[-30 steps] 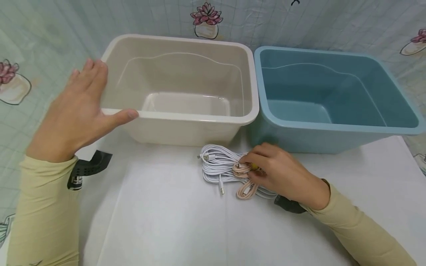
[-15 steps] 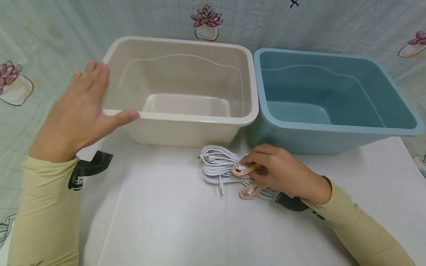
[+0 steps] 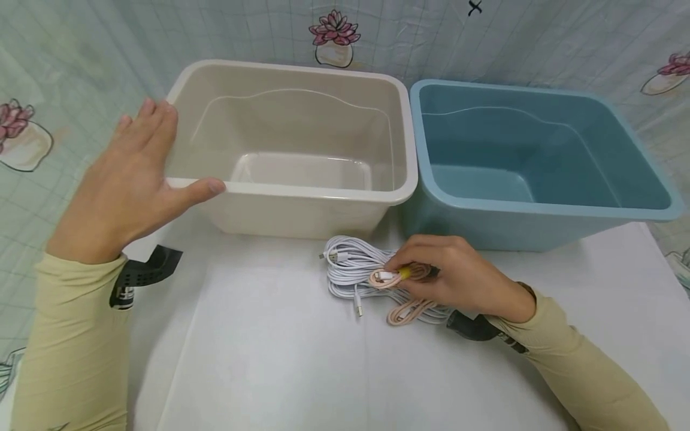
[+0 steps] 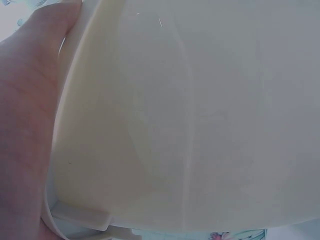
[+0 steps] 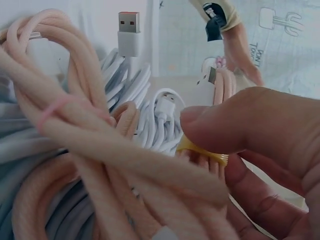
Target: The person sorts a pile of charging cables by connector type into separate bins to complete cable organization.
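My right hand (image 3: 450,266) pinches a coiled peach charging cable (image 3: 387,280), bound with a yellow tie (image 3: 404,273), just above the cable pile. In the right wrist view the thumb presses near that yellow tie, and a USB plug shows behind it. Under and beside it lie white coiled USB cables (image 3: 345,284) and another peach cable coil (image 3: 401,313), which has a pink band in the right wrist view. My left hand (image 3: 121,179) rests on the left corner rim of a beige plastic bin (image 3: 302,190), fingers straight and thumb along the front rim.
Right beside the beige bin stands a blue plastic bin (image 3: 539,206), their rims close together. Both bins are empty inside. A white-covered table (image 3: 269,335) carries everything, and a patterned curtain (image 3: 259,36) hangs behind.
My right hand has lifted the yellow-tied peach cable slightly from the pile, bringing its plug and tie into view. The other peach coil has separated from it. The left hand stays put.
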The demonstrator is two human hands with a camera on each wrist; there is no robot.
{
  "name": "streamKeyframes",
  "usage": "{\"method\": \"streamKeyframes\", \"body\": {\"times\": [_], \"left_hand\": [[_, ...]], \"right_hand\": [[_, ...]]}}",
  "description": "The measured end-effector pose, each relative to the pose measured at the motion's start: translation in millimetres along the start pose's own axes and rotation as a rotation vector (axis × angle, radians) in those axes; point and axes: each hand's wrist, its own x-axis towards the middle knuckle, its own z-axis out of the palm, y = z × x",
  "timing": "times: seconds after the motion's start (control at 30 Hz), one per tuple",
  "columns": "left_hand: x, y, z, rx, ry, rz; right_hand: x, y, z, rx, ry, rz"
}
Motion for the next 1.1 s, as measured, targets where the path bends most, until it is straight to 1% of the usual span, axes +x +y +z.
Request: {"method": "streamKeyframes", "body": {"times": [0.23,0.5,0.6,0.83,1.0,1.1], "left_hand": [[-1.3,-2.0,-2.7,0.001,-0.011,-0.009],[-0.8,-0.9,-4.2,-0.002,-0.018,-0.004],[-3.1,-1.5,-4.0,-0.002,-0.023,-0.012],[-3.4,-1.3,-3.2,0.004,-0.029,-0.019],[-3.6,-1.7,-2.6,0.005,-0.022,-0.008],[-3.7,-1.1,-3.2,0.007,-0.017,-0.004]], "right_hand": [[2.4,-4.1,-4.7,0.013,0.018,0.002],[1.8,-9.7,-9.2,-0.009,0.023,0.008],[4.4,-12.0,-10.5,-0.013,0.016,0.0],[11.9,-20.1,-14.7,-0.011,0.01,-0.009],[16.9,-29.2,-20.6,-0.044,-0.006,-0.004],[19.3,-34.0,-24.8,-0.059,-0.027,-0.021]]}}
